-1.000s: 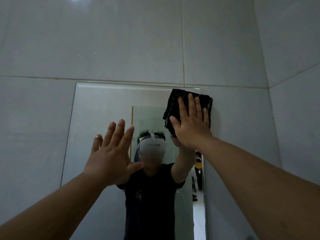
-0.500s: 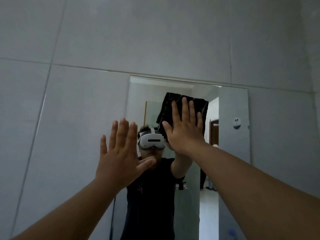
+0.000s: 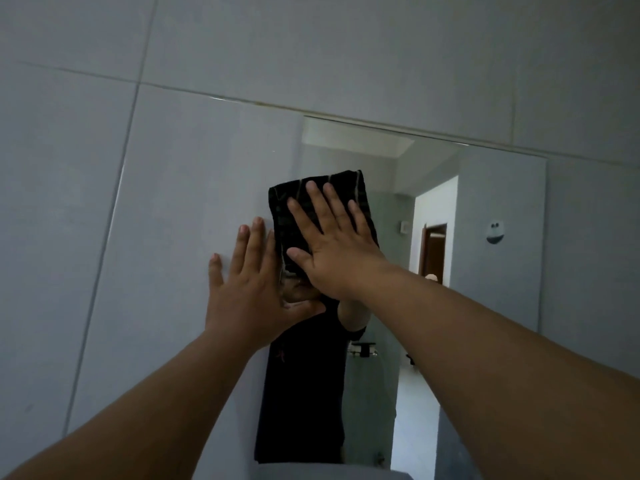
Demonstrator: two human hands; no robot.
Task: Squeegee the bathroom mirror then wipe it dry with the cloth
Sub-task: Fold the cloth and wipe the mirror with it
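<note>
The bathroom mirror (image 3: 491, 209) hangs on a grey tiled wall. A dark striped cloth (image 3: 281, 220) lies flat against the glass at the mirror's left edge. My right hand (image 3: 332, 251) presses on the cloth with its fingers spread, covering the cloth's lower part. Just left of it, my left hand (image 3: 249, 292) is flat and empty against the wall tile beside the mirror's edge. No squeegee is in view.
Large grey wall tiles (image 3: 104, 202) surround the mirror. The glass reflects a person in a dark shirt, a bright doorway (image 3: 433, 251) and a small white wall hook (image 3: 495, 232). A pale edge (image 3: 311, 472) shows at the bottom.
My right hand has slid the cloth leftward across the glass, from the top right corner to the left edge. My left hand has moved off the mirror onto the wall.
</note>
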